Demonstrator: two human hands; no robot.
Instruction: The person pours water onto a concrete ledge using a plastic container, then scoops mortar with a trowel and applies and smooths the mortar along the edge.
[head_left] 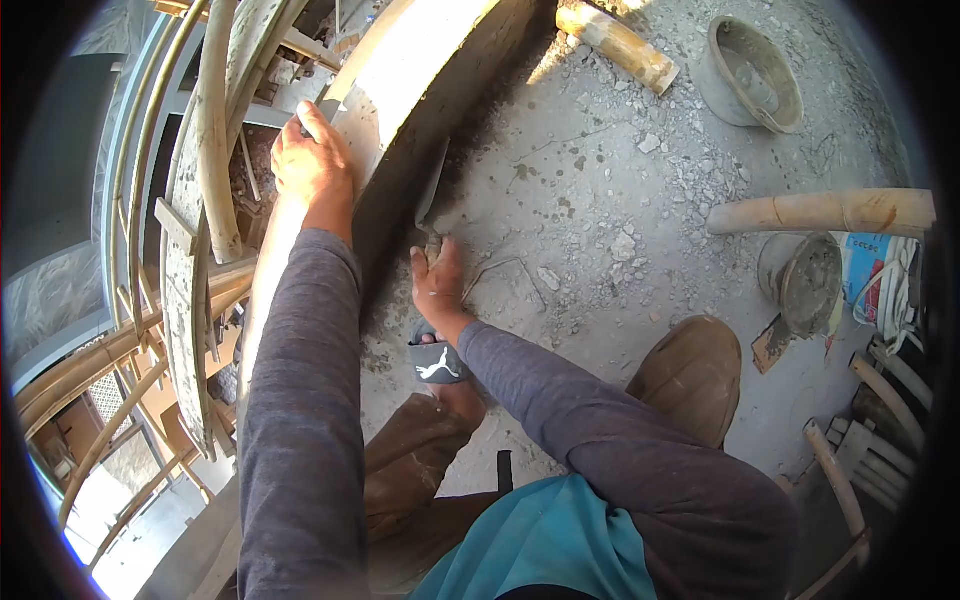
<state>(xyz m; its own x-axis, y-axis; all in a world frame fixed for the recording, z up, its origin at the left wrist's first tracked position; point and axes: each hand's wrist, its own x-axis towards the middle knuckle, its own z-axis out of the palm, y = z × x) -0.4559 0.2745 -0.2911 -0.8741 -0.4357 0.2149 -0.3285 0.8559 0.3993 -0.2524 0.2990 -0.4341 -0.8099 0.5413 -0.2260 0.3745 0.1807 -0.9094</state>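
A long concrete ledge (pixel 420 65) with a bright top and a shaded side runs up the middle-left of the head view. My left hand (pixel 315 165) is at its top, fingers curled round something dark that is mostly hidden; a smooth grey patch (pixel 362 130) lies just right of it. Lower down, beside the ledge's shaded side, my right hand (pixel 438 280) grips a trowel (pixel 432 190) by its handle. The narrow blade points up along the ledge face. My sandalled foot (pixel 437 362) is just below the right hand.
Rubble (pixel 625 245) lies scattered on the grey floor (pixel 540 220). A bucket (pixel 755 75) and a stained bamboo piece (pixel 620 45) are at the upper right. Another bamboo pole (pixel 825 211) juts in above a second bucket (pixel 810 285). Bamboo poles (pixel 212 130) stand left, over a drop.
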